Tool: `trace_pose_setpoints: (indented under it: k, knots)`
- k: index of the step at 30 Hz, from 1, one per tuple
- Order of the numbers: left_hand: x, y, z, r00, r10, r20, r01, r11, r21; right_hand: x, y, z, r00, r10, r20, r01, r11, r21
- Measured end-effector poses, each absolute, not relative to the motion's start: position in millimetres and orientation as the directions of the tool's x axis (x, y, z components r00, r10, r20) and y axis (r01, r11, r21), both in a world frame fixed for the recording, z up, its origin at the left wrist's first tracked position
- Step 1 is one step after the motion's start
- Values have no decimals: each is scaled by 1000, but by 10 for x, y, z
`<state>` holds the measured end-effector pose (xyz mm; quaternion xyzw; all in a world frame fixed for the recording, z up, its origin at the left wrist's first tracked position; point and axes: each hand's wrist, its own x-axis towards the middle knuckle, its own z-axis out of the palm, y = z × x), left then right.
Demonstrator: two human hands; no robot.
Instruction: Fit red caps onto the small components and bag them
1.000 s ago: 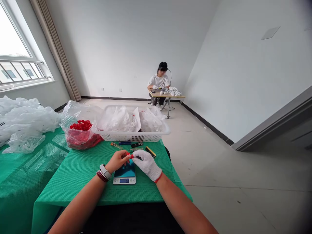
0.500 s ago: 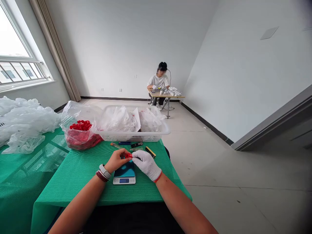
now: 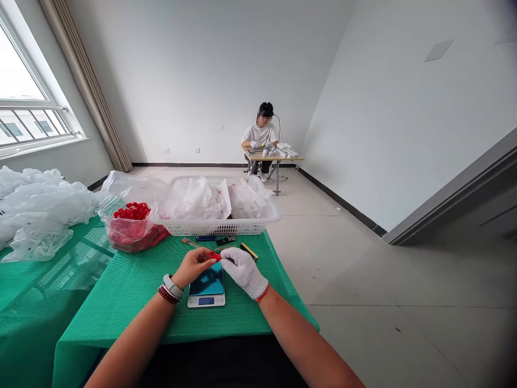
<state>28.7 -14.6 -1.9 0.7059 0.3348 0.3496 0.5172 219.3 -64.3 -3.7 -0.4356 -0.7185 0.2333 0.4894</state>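
A small red plastic piece with a round opening (image 3: 215,256) is held between both hands, above the far part of a digital scale (image 3: 207,283). My bare left hand (image 3: 196,268), with a watch and beaded bracelets at the wrist, pinches its left side. On the other side, my right hand (image 3: 243,274), in a white knit glove with a red cuff, has its fingers closed on the piece. Something dark shows by the gloved thumb, too small to make out. The scale's display seems to read 0.0.
A clear bag of red plastic pieces (image 3: 135,231) stands left of a white basket (image 3: 218,226) holding plastic bags. Behind my hands lie a black-and-yellow box (image 3: 249,251), a utility-knife-like orange item (image 3: 190,242) and dark items. A person (image 3: 262,132) sits at a far table.
The red piece has turned a little in my fingers, its round opening now tilted more upward. Both hands stay over the scale; the view has shifted slightly.
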Motion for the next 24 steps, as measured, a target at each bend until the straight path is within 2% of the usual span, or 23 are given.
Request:
trace_pose_setpoints:
  k: [6, 11, 15, 19, 24]
  knots:
    - [300, -164, 25, 556, 827, 80, 276, -275, 921, 2189, -663, -11, -185, 792, 581, 482, 589, -649]
    - [308, -142, -22, 537, 842, 45, 270, -222, 937, 2182, -658, -14, -207, 768, 606, 482, 619, -621]
    - [312, -149, -43, 535, 833, 140, 227, -301, 926, 2194, -642, -41, -169, 804, 570, 451, 577, -681]
    - [326, -180, -41, 494, 829, 261, 372, -473, 799, 2203, -637, -47, -165, 833, 528, 450, 540, -711]
    - [327, -187, -43, 481, 817, 319, 421, -534, 733, 2198, -626, -67, -149, 852, 503, 460, 510, -727]
